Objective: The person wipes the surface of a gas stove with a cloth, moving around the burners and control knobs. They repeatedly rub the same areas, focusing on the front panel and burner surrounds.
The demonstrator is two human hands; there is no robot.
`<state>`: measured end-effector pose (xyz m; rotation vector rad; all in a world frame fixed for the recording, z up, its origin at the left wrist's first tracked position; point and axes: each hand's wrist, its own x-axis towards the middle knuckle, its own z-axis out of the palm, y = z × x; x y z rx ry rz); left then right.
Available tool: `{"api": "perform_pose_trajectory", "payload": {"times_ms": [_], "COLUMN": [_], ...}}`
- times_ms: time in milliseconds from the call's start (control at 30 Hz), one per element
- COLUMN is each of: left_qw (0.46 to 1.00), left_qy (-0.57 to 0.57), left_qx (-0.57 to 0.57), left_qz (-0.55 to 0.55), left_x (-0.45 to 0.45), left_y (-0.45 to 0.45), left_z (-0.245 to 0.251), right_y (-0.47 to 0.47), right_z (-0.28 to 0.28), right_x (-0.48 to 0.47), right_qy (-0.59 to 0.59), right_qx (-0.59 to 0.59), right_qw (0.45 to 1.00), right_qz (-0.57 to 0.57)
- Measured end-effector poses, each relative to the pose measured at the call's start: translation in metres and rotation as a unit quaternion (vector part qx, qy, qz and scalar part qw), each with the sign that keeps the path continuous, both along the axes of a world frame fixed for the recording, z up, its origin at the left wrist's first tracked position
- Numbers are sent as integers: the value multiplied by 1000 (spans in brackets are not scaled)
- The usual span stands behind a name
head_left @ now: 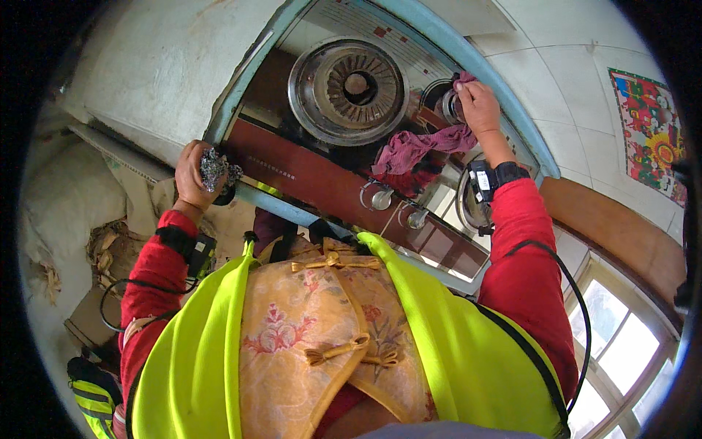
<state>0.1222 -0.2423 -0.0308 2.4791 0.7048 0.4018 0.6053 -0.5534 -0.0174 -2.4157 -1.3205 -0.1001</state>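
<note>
A two-burner gas stove [307, 170] with a dark red front panel lies in a blue-edged recess before me. My left hand [192, 174], at the stove's front left corner, is closed around a metal scouring pad [216, 169]. My right hand [481, 107] reaches over the right burner and grips a pink cloth [428, 145]. Part of the cloth trails down over the stove top. A round metal burner part [452, 105] shows by my right fingertips, partly covered by them. The left burner [356, 85], ringed by a wide metal dish, looks soiled.
Two metal control knobs [381, 200] stick out of the front panel. A round metal rim [471, 197] lies under my right wrist. White tiled wall [565, 82] rises on the right. Husks [112, 247] lie at the left, and a person in a reflective vest [93, 395] is lower left.
</note>
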Motion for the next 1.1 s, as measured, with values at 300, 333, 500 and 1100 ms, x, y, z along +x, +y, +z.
{"api": "perform_pose_trajectory", "payload": {"times_ms": [300, 333, 500, 1100], "left_qw": [1000, 1000, 999, 999], "left_qy": [-20, -17, -34, -44], "left_qx": [-5, -3, -3, 1], "left_qz": [-12, -14, -19, -27], "left_x": [-1, -1, -1, 2], "left_y": [1, 2, 3, 3], "left_z": [-3, -4, -5, -2], "right_y": [8, 10, 9, 42], "right_z": [4, 5, 12, 22], "right_x": [8, 11, 26, 54], "right_qy": [26, 87, 444, 340], "right_qx": [-141, -148, -12, -293], "right_qw": [974, 963, 870, 893], "right_qz": [-176, -210, -214, 16]}}
